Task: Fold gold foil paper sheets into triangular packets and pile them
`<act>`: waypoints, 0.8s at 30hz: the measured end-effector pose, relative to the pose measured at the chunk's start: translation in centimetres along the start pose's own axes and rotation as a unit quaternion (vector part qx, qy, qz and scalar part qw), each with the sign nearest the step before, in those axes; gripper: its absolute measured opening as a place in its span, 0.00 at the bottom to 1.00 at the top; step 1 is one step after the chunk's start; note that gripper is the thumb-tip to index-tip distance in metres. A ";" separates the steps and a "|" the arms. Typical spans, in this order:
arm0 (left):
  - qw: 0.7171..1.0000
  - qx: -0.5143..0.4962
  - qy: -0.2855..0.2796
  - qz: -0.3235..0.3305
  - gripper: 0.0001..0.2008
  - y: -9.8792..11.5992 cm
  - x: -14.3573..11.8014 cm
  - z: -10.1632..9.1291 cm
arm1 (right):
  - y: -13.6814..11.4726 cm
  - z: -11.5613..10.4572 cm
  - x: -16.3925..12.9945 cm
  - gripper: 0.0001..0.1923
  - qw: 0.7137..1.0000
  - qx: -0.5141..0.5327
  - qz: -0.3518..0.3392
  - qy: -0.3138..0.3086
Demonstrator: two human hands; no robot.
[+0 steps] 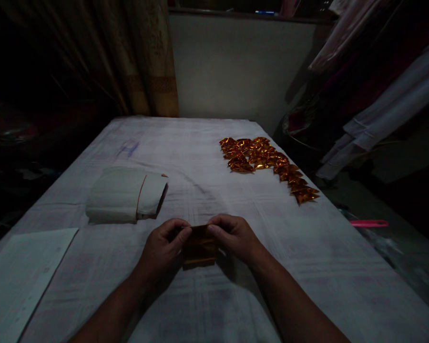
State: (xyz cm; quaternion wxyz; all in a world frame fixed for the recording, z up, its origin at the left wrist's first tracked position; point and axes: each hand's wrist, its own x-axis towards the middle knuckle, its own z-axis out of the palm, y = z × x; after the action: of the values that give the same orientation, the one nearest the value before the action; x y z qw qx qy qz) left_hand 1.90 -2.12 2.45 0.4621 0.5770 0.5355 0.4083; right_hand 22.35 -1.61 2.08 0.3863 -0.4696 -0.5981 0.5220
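Observation:
A small brown-gold sheet of foil paper hangs between my hands, its upper edge pinched at both corners. My left hand is closed on the left corner, thumb in front. At the right corner my right hand grips the same way. Faint horizontal creases cross the sheet, and its lower edge is close to the white cloth; I cannot tell whether it touches. Farther off at the right lie several folded shiny gold foil pieces, grouped in overlapping rows.
A grey-white paper packet with a band around it lies at the left. In front of it is a white sheet. A white checked cloth covers the table. Beyond the right edge are a pink handle and hanging clothes.

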 end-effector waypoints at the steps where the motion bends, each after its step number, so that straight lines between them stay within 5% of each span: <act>1: 1.000 0.007 -0.009 0.009 0.14 0.0 -0.1 -0.1 | 0.0 0.1 0.0 0.12 1.000 0.003 0.003 0.001; 24: 1.000 -0.010 0.000 -0.024 0.12 -0.3 -0.5 0.4 | 0.3 0.3 -0.1 0.12 0.995 -0.087 -0.036 0.017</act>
State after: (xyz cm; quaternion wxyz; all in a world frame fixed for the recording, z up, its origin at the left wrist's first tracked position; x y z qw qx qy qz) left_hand 2.12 -2.67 2.09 0.4777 0.5591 0.5452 0.4026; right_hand 22.19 -1.81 1.70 0.3722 -0.4886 -0.6512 0.4458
